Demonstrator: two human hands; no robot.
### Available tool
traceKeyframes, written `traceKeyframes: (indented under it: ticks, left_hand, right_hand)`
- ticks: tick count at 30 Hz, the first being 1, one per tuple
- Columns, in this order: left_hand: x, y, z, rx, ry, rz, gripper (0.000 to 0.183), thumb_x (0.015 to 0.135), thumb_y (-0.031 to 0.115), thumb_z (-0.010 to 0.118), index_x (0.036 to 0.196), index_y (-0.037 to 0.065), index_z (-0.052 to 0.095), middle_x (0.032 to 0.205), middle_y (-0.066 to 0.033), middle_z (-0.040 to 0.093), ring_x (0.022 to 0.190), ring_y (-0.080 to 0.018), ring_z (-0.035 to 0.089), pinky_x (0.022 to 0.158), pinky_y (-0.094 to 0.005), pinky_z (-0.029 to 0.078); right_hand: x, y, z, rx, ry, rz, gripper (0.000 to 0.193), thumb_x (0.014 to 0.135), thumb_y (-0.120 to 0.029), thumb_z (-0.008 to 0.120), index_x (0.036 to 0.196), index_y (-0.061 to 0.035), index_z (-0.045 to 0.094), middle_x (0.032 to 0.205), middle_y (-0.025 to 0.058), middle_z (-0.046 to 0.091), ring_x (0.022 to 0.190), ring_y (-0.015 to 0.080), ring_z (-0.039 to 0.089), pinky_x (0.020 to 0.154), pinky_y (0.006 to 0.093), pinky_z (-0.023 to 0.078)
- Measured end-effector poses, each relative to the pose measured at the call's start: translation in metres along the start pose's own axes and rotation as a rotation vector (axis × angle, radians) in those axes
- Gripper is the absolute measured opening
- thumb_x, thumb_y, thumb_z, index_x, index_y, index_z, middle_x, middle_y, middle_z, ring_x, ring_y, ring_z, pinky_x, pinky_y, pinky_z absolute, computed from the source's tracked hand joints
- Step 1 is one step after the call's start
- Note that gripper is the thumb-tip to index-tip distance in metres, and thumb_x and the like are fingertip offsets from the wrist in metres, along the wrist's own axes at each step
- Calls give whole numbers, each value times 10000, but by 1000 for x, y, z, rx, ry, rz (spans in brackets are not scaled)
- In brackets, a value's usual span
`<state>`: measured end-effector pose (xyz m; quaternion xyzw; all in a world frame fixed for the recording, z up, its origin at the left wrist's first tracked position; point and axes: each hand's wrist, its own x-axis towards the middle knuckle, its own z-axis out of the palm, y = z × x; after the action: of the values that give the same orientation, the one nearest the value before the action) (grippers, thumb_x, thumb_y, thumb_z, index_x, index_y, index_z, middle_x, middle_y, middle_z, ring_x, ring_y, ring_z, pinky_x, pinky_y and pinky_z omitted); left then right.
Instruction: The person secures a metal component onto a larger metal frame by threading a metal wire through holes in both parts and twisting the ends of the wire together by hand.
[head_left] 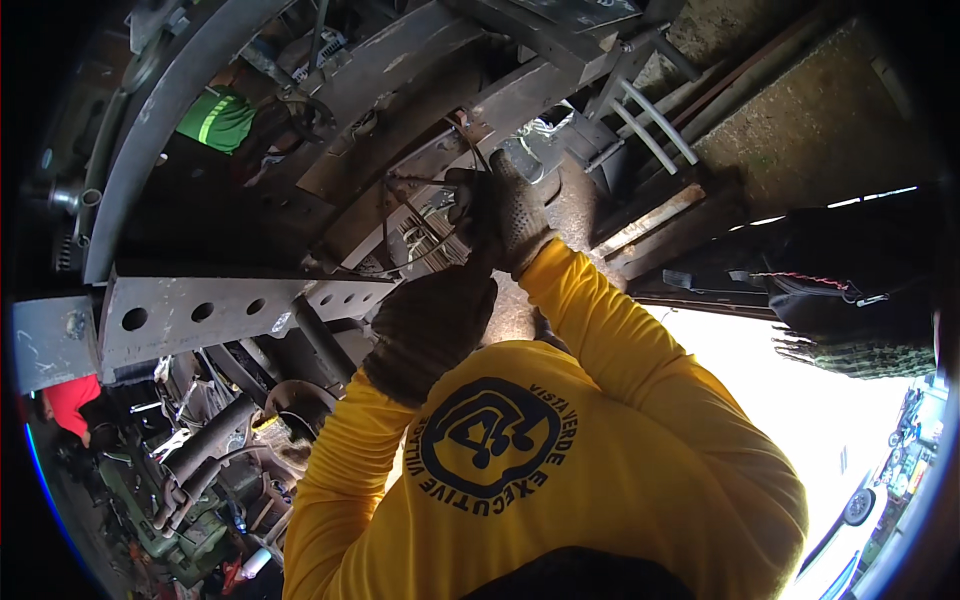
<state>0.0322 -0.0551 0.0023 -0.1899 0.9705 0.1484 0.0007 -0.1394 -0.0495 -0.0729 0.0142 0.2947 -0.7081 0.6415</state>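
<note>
head view | left hand (430, 325), gloved, curled shut below drilled steel crossmember (200, 315), contents can't tell | right hand (505, 215) fist-tight on thin wire (400, 215) right of crossmember, likely tensioning it | frame rail (400, 70) above

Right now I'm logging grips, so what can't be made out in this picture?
Head view:
- Left hand: fingers hidden behind its own glove back.
- Wires in right hand: too thin to trace where they end.
- Person in green: mostly hidden by curved beam.
</note>
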Motion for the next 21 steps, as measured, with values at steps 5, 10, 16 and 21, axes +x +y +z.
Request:
traceKeyframes:
  ticks: [5,10,16,21]
  left_hand:
    - [-4,-2,10,43,241,64,449,945,240,625,1368,111,547,846,-66,657,738,-245,663,656,-385,541]
    - [4,2,-1,326,241,-5,380,926,245,652,1284,129,605,854,-28,638,728,-219,629,660,-365,527]
    - [-8,-13,23,496,217,-14,370,950,242,578,1306,137,584,763,-10,575,652,-165,610,544,-336,499]
    - [7,10,22,408,279,-40,494,955,273,598,1422,140,510,758,-12,555,653,-166,595,540,-332,494]
  right_hand:
    - [-2,4,1,-40,16,-75,773,1002,-698,288,1161,-13,608,726,51,566,594,211,550,535,305,454]
    - [30,35,-5,16,255,-281,738,973,-714,383,1042,-39,673,666,17,522,548,167,493,520,286,424]
    - [2,16,24,9,280,-113,751,984,-698,348,1092,-28,669,627,9,483,494,169,430,470,288,381]
    - [6,-1,7,-166,68,-80,816,1005,-684,289,1240,30,608,626,32,517,504,182,481,465,290,399]
